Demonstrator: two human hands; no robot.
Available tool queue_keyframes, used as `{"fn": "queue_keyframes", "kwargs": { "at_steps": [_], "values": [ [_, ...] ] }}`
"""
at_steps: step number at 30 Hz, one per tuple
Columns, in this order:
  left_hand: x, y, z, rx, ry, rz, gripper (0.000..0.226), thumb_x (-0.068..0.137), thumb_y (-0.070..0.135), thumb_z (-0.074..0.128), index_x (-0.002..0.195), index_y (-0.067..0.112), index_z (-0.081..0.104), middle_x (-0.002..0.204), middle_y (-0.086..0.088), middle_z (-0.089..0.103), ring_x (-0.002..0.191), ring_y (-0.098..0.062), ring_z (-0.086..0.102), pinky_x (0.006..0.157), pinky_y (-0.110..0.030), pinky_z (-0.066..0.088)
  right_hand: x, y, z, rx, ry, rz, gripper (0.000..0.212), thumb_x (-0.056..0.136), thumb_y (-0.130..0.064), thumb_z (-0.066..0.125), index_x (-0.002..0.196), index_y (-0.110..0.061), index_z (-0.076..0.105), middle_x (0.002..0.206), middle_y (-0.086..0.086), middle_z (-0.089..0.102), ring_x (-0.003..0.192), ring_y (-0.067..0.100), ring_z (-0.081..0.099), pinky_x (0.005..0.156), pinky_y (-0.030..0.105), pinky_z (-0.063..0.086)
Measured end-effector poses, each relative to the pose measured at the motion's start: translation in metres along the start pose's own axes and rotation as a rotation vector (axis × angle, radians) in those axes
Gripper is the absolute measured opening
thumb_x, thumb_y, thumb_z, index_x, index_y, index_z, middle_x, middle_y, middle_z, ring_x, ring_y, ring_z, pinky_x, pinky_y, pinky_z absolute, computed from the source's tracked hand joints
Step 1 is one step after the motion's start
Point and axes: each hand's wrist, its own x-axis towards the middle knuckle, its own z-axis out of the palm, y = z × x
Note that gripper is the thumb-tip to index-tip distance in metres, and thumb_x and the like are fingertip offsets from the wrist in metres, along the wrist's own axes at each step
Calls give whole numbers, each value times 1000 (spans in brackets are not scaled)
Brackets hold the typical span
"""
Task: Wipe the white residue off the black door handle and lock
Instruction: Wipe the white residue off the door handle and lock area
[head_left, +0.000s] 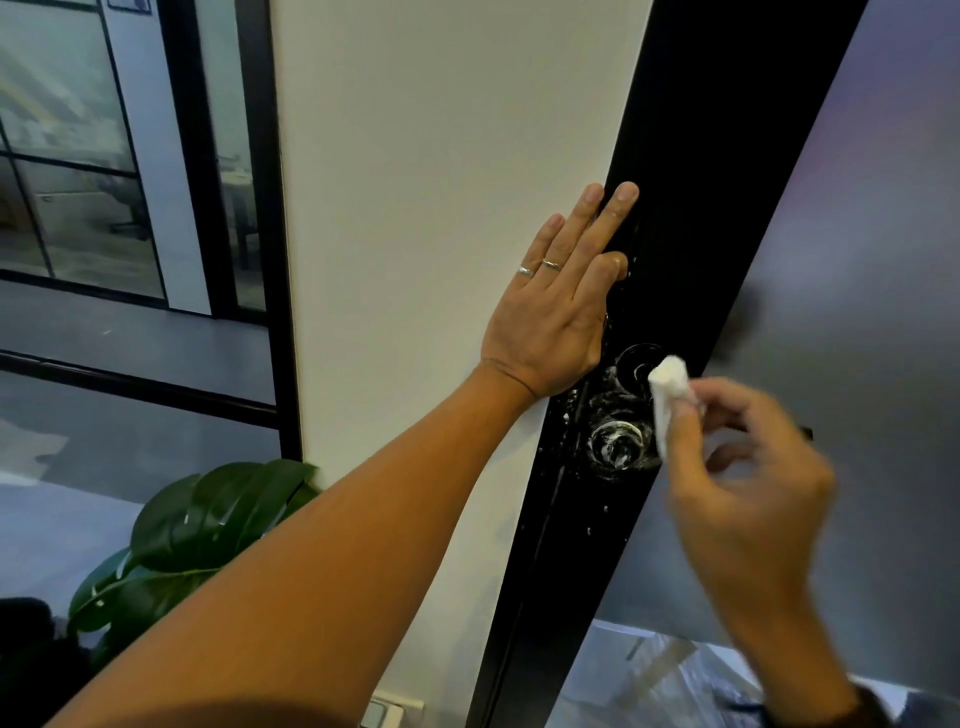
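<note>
A black door frame (691, 208) runs up the middle right, with a round black handle base (631, 364) and a round lock (618, 444) below it, both smeared with white residue. White specks dot the black strip around them. My left hand (558, 306) lies flat, fingers spread, across the white wall and the frame's edge just above the handle base. My right hand (748, 467) pinches a folded white tissue (667, 395), whose tip touches the handle base's right side. The handle lever is hidden behind my right hand.
A white wall panel (415, 208) stands left of the frame, frosted door glass (857, 260) to its right. A green leafy plant (197, 530) sits low on the left. Black-framed glass partitions (78, 156) fill the far left. A wall switch (389, 712) shows at the bottom.
</note>
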Motion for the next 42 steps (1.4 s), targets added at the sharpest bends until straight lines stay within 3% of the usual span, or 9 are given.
{"fn": "queue_keyframes", "kwargs": {
  "at_steps": [4, 6, 9, 16, 21, 24, 30, 38, 42],
  "values": [
    [1, -1, 2, -9, -12, 0, 26, 100, -5, 53, 120, 5, 67, 167, -23, 40, 160, -42, 30, 136, -49, 19, -37, 9, 62, 358, 165, 480, 16, 96, -2, 71, 95, -16, 62, 79, -4, 66, 67, 9, 64, 59, 26, 52],
    [1, -1, 2, -9, -14, 2, 25, 100, -5, 52, 116, 6, 67, 167, -24, 40, 160, -43, 30, 136, -47, 16, -39, 16, 88, 421, 207, 556, 15, 97, -1, 69, 96, -16, 68, 84, -1, 71, 75, 8, 68, 68, 25, 54],
    [0, -1, 1, -7, -11, -2, 26, 104, -2, 44, 111, 6, 68, 167, -24, 41, 160, -42, 31, 136, -47, 17, -35, 18, 112, 355, 211, 475, 20, 102, -8, 65, 116, -18, 75, 110, 1, 75, 104, 9, 72, 86, 20, 58],
    [1, -2, 3, -10, -4, -4, 24, 101, -4, 51, 109, 7, 70, 165, -23, 43, 159, -42, 33, 136, -46, 17, -23, 18, 136, 153, 263, 275, 36, 107, -12, 55, 141, -1, 62, 133, 15, 63, 125, 20, 62, 106, 28, 53],
    [-1, -4, 4, -12, -6, -1, 21, 100, -4, 54, 107, 8, 70, 164, -24, 44, 158, -44, 34, 135, -46, 18, -26, 34, 136, -282, 207, 238, 42, 110, -30, 50, 148, -16, 59, 132, 12, 64, 114, 30, 60, 90, 49, 52],
    [-1, -3, 4, -21, -9, -2, 22, 99, -5, 53, 107, 7, 70, 164, -25, 44, 158, -45, 34, 135, -48, 19, -30, 44, 130, -410, 178, 226, 39, 108, -34, 53, 145, -22, 63, 125, 13, 66, 104, 35, 60, 84, 49, 47],
    [0, -3, 3, -20, -17, -8, 22, 98, -4, 54, 109, 7, 69, 165, -25, 43, 158, -46, 33, 134, -50, 20, -34, 63, 119, -307, 269, 238, 26, 98, -24, 73, 124, -25, 76, 107, 9, 69, 97, 36, 62, 81, 44, 42],
    [-1, -3, 4, -20, -19, -13, 22, 99, -2, 51, 108, 7, 69, 165, -25, 43, 158, -45, 33, 134, -50, 21, -19, 58, 131, -91, 429, 342, 25, 92, -41, 76, 111, -26, 81, 93, 1, 76, 93, 27, 62, 82, 46, 50],
    [-2, -2, 3, -20, -37, -10, 23, 99, 0, 49, 109, 8, 68, 166, -25, 41, 159, -45, 31, 135, -52, 21, -34, 71, 116, -27, 439, 501, 21, 89, -43, 77, 105, -30, 80, 102, -7, 73, 103, 23, 58, 97, 51, 45]
  ]
}}
